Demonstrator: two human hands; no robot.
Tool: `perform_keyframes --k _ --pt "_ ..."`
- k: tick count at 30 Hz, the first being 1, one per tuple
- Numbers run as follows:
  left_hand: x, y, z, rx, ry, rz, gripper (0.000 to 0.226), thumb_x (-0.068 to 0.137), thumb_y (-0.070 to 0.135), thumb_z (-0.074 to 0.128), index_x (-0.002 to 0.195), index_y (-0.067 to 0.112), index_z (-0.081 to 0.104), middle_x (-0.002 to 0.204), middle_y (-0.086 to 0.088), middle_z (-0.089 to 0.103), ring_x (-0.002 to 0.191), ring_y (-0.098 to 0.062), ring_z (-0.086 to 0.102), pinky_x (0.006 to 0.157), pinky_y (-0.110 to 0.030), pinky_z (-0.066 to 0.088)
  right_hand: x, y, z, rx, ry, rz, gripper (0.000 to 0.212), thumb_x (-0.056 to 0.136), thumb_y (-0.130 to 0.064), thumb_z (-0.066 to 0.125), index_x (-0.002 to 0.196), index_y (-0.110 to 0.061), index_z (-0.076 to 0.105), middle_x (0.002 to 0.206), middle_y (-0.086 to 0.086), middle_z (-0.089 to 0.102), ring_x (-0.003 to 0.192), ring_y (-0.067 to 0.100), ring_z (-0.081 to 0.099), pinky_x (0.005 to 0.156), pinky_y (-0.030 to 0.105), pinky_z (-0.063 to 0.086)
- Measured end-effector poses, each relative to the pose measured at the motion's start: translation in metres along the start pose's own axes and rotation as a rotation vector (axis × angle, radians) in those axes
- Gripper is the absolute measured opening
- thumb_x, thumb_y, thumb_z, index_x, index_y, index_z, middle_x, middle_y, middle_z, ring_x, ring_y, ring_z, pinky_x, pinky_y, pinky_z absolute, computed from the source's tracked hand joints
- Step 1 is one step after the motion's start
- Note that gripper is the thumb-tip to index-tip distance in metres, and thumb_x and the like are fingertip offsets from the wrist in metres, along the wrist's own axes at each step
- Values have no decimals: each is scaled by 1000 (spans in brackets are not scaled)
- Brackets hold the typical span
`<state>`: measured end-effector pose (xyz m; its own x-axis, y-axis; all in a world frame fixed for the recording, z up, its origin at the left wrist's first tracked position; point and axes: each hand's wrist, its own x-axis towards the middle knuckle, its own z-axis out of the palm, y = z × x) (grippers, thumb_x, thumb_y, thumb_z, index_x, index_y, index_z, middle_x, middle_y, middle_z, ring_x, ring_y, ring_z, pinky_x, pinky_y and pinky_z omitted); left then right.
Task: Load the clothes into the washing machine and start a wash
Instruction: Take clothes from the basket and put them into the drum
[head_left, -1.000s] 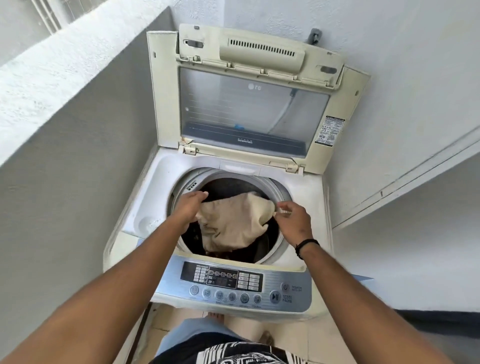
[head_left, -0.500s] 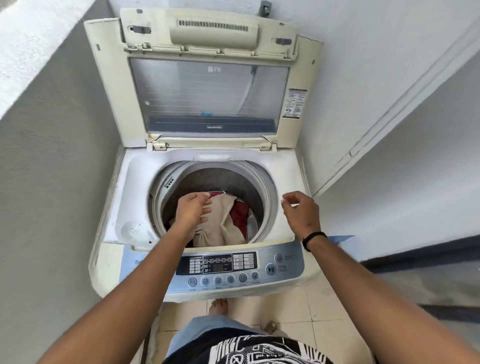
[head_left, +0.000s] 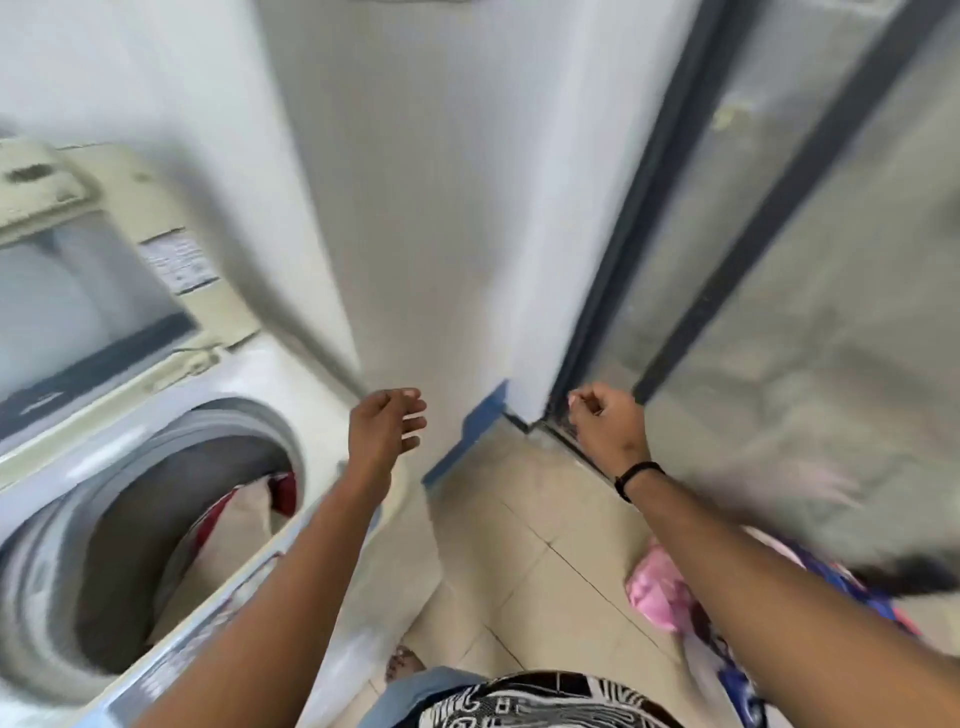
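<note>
- Washing machine (head_left: 156, 415): top-loading, at 9 o'clock of the view, blurred by camera motion; its lid (head_left: 98, 291) stands raised at 10 o'clock behind the round drum opening (head_left: 156, 519).
- Clothes in the drum: a beige garment (head_left: 239, 525) lies inside with a red garment (head_left: 283, 491) just beside it at its 1 o'clock; both sit against the drum's near-right wall.
- Left hand (head_left: 384, 431): near the centre of the view, above the machine's right edge; fingers loosely extended and spread, holding nothing.
- Right hand (head_left: 608, 426): at 3 o'clock of the left hand and well apart from it, over the floor corner; fingers curled inward into a loose fist with nothing visible in it. A black wristband (head_left: 636, 475) circles the wrist.
- Remaining laundry: a pink item (head_left: 660, 592) and a blue patterned fabric (head_left: 743, 680) lie on the tiled floor (head_left: 519, 545) at 4 to 5 o'clock, partly hidden under the right forearm.
- Surroundings: a white wall (head_left: 441, 182) at 12 o'clock; a dark-framed sliding door (head_left: 779, 260) at 2 o'clock.
</note>
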<state>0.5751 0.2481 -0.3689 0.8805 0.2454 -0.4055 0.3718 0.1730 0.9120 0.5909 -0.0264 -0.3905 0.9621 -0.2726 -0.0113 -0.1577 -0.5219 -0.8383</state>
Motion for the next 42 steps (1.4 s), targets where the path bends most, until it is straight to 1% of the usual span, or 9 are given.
perform_keyframes --k 5,12,15,20,23,27,33,38,42 --pt "-52 -48 149 219 -318 -61 8 93 15 63 95 10 70 89 -9 71 70 -20 64 60 -27 45 -52 108 -125 29 211 283 11 88 -18 62 81 -15 71 76 6 73 77 30 69 75 46 59" --pt "-135 -135 301 478 -636 -188 10 89 10 64 93 16 71 87 -4 74 69 -15 67 63 -27 47 -152 242 -258 -105 420 597 18 91 -19 60 87 -7 72 90 16 73 87 31 67 68 29 41" --pt "-167 -162 346 586 -718 -220 10 88 8 65 92 16 71 84 -4 74 66 -16 65 63 -26 46 -194 277 -293 -55 499 714 13 88 -19 62 86 -11 72 81 13 71 79 27 64 65 28 38" --pt "-203 -199 407 758 -860 -202 10 92 13 64 86 19 70 77 3 75 64 -13 67 64 -27 50 -241 321 -325 32 583 919 10 84 -16 60 78 -13 68 76 9 69 75 26 62 69 36 51" --pt "-211 -221 442 843 -939 -207 11 94 15 63 86 19 69 73 5 74 63 -14 66 61 -25 48 -253 343 -338 92 598 979 9 81 -17 63 85 -18 72 81 3 73 81 27 67 56 24 49" --pt "-213 -254 501 952 -1018 -203 11 93 14 62 84 17 68 79 -3 73 64 -17 64 60 -26 47 -253 367 -368 133 606 1030 9 72 -26 70 80 -22 70 88 1 72 64 0 65 48 11 43" --pt "-227 -301 568 1151 -1152 -200 11 90 14 65 81 18 70 72 -3 73 60 -19 64 48 -20 47 -249 403 -402 136 692 1208 12 81 -26 53 74 -27 63 81 1 69 75 25 60 64 27 42" --pt "-243 -346 614 1331 -1311 -173 10 85 19 64 81 14 71 82 -16 76 70 -28 68 66 -39 51 -247 443 -416 224 755 1301 11 81 -23 56 80 -25 67 80 3 73 73 25 68 65 29 54" --pt "-253 -392 640 1474 -1363 -151 11 89 17 62 85 12 70 84 -13 75 66 -22 69 57 -24 45 -249 489 -418 293 744 1357 10 82 -22 57 82 -23 67 88 6 75 81 30 70 77 38 58"
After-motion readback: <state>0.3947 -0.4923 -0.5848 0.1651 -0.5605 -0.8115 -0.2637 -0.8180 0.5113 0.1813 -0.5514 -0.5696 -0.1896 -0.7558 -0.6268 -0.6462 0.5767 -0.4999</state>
